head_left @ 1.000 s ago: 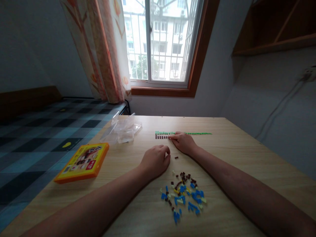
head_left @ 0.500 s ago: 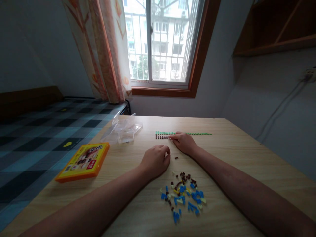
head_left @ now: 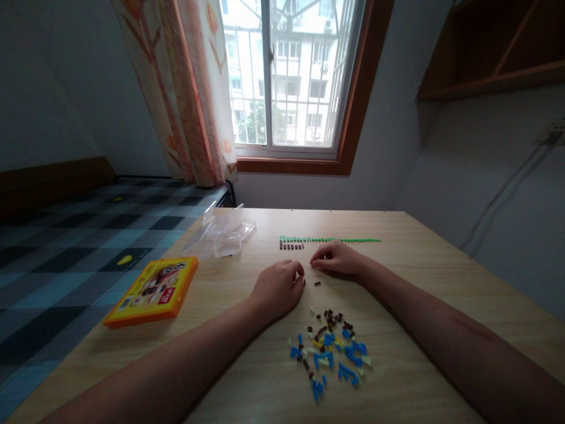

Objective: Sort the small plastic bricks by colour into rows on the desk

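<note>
Long straight row of green bricks, tiny, laid end to end across the far part of the table. Short row of dark brown bricks just under its left end, parallel, close but apart. Single loose brown brick flat, nearer in. Scattered pile of bricks nearest: blue, brown, yellow, pale, unsorted.

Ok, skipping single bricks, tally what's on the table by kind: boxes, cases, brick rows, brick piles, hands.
Yellow box: 1
Clear plastic case: 1
Brick rows: 2 (green row, brown row)
Loose brick pile: 1
Hands: 2 (left hand, right hand)
Total: 7
</note>
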The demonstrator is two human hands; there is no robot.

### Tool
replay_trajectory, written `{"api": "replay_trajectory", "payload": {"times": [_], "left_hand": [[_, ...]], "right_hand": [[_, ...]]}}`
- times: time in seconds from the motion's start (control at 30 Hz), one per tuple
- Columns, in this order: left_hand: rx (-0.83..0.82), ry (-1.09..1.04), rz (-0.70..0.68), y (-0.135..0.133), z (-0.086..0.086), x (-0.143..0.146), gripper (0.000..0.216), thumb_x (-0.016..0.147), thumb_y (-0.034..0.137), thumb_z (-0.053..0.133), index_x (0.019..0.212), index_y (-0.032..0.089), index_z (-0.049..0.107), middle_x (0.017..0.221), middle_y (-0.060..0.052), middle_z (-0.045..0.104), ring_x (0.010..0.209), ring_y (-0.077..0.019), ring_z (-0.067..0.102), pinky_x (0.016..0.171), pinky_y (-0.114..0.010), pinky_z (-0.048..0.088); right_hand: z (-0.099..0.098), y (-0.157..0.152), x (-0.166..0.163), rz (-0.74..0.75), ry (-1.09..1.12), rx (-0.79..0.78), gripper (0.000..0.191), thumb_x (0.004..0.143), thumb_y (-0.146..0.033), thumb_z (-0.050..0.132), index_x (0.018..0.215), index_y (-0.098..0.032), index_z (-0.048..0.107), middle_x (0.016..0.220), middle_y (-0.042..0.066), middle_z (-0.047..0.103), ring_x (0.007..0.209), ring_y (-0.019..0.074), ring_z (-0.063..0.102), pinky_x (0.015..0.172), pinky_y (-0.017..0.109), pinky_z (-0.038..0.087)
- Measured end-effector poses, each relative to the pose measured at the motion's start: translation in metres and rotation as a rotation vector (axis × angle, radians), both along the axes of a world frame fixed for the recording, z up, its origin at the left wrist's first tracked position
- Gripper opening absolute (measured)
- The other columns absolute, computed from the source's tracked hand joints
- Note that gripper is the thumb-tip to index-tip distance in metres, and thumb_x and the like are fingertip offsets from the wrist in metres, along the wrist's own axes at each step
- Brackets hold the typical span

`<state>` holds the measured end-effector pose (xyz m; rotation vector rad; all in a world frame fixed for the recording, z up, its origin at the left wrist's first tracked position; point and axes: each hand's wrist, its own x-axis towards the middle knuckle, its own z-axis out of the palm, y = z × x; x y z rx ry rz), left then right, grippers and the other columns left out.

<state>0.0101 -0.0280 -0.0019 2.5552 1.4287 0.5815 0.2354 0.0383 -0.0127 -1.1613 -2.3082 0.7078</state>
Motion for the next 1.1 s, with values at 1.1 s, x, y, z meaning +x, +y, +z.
{"api": "replay_trajectory", "payload": {"times": [1.1], "left_hand": [[-0.008, -0.044, -0.021, 0.0, 0.001, -0.002, 0.025, 0.081, 0.02, 0.051, 0.097, 0.022, 0.071, 0.096, -0.003, 0.069, 0.077, -0.017, 0.062, 0.073, -0.03, 0.048]], "right_hand": [[0.033, -0.021, 0.001, -0.009, -0.166, -0.276, 0.024, 0.079, -0.037, 0.069, 0.091, -0.017, 0.076, 0.067, 0.003, 0.07, 0.052, 0.0119, 0.061, 0.048, 0.021, 0.044]]}}
